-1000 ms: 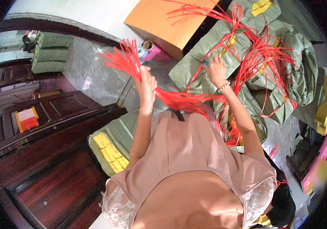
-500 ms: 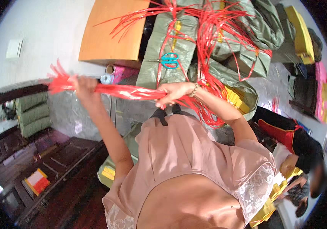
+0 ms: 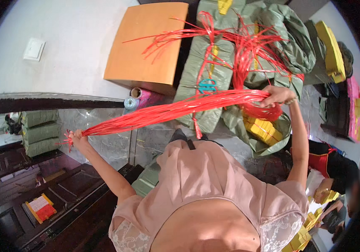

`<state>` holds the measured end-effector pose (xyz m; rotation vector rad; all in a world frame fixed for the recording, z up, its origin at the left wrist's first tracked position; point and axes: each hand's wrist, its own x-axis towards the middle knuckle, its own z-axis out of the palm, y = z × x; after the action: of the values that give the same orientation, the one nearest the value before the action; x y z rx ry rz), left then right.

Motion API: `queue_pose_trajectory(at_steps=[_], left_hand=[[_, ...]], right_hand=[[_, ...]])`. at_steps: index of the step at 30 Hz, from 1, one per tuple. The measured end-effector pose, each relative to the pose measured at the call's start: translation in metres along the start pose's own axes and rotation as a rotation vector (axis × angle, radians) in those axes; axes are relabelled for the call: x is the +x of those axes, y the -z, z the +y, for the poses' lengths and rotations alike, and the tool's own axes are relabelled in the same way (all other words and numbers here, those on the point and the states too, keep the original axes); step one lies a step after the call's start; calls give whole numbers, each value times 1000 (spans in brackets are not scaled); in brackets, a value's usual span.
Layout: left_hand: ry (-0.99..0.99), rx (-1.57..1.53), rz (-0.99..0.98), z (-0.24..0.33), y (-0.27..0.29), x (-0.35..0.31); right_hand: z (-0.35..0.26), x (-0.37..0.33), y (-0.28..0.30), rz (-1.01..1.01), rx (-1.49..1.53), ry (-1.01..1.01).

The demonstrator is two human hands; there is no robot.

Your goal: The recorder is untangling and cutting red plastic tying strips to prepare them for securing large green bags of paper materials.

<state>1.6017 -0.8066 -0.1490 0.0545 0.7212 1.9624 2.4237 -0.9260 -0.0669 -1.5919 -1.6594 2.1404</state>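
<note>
A long bundle of red plastic strapping strands (image 3: 167,112) stretches between my two hands, running slantwise across the front of me. My left hand (image 3: 79,137) is closed round its left end, where short cut tips stick out. Toward the right end, my right hand (image 3: 276,96) grips the bundle, and loose strands hang in a loop below it. Behind the bundle, scissors with teal handles (image 3: 207,86) lie on a green wrapped bale (image 3: 218,63). More red strands (image 3: 243,54) spread over the tops of the bales.
An orange-brown wooden cabinet (image 3: 146,44) stands by the wall at the far left, rolls of film (image 3: 140,95) beside it. An open green sack holds yellow packets (image 3: 262,128). Another person (image 3: 335,168) is at the right edge, near more yellow stacks. Dark panelled wood (image 3: 68,193) lies at lower left.
My right hand has slid far to the right along the strands, and my left hand has dropped lower. The bundle is now drawn out long between them.
</note>
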Motion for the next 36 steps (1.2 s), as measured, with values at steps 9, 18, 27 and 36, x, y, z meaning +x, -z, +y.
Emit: queue_pose_trajectory(at_steps=[9, 18, 27, 36], left_hand=[[-51, 63, 294, 36, 105, 105], [141, 592, 465, -48, 190, 123], [358, 2239, 206, -40, 260, 66], [-334, 1658, -205, -149, -44, -35]], right_hand=[[-108, -23, 37, 241, -25, -63], [-126, -88, 34, 465, -170, -422], [-158, -83, 41, 782, -580, -45], [-276, 61, -9, 698, -1033, 500]])
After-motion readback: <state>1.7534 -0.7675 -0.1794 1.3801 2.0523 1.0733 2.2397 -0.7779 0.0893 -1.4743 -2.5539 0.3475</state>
